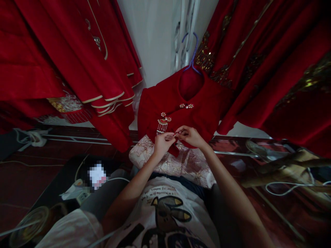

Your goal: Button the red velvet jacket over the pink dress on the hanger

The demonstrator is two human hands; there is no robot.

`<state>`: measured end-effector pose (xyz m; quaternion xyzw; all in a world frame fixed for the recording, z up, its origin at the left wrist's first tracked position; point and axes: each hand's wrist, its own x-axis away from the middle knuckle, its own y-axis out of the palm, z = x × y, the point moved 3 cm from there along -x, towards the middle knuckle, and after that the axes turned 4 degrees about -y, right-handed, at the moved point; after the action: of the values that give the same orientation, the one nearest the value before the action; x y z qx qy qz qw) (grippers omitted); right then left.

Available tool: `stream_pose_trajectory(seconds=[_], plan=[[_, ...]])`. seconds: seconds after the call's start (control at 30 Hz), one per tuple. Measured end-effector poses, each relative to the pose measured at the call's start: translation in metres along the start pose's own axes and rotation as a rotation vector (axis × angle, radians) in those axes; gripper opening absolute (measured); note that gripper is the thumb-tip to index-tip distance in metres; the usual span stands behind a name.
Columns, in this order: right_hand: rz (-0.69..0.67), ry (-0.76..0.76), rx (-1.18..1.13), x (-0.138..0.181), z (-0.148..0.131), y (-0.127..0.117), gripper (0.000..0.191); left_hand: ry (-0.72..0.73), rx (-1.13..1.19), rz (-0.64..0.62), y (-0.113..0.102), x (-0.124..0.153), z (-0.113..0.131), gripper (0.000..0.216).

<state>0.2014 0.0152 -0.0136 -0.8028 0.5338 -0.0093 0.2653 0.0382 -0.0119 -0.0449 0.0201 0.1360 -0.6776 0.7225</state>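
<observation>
A red garment [201, 120] on a purple hanger [191, 58] is spread before me, its lower part over a pale patterned cloth [144, 155] on my lap. Its front carries a beaded tassel ornament [162, 122] and a pearl flower fastening [186, 106]. My left hand [164, 143] pinches the garment near its front edge, just below the tassel. My right hand [190, 136] is closed opposite it, fingertips meeting the left at a small beaded piece [176, 134]. Whether a needle or thread is between the fingers cannot be made out.
Red garments [103, 62] with pale piping hang at left. More red garments [258, 69] with gold trim hang at right. On a dark surface at left are a power strip [83, 197] and a clear round container [31, 224]. A wooden frame [292, 165] stands at right.
</observation>
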Motion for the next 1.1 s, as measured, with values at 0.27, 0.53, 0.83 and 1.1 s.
stream_pose_trajectory(seconds=[0.27, 0.53, 0.83, 1.1], plan=[[0.023, -0.013, 0.050, 0.000, -0.001, -0.001, 0.018, 0.057, -0.086, -0.065, -0.006, -0.006, 0.005, 0.013], [0.112, 0.085, 0.183, 0.006, -0.037, -0.031, 0.019, 0.206, -0.066, 0.256, -0.025, 0.001, 0.015, 0.033], [-0.239, 0.183, 0.135, 0.021, -0.024, -0.041, 0.027, 0.343, -0.495, 0.051, -0.010, 0.014, 0.024, 0.013], [-0.110, 0.086, 0.184, 0.005, 0.002, -0.016, 0.017, 0.469, -0.798, 0.081, -0.001, 0.018, 0.025, 0.017]])
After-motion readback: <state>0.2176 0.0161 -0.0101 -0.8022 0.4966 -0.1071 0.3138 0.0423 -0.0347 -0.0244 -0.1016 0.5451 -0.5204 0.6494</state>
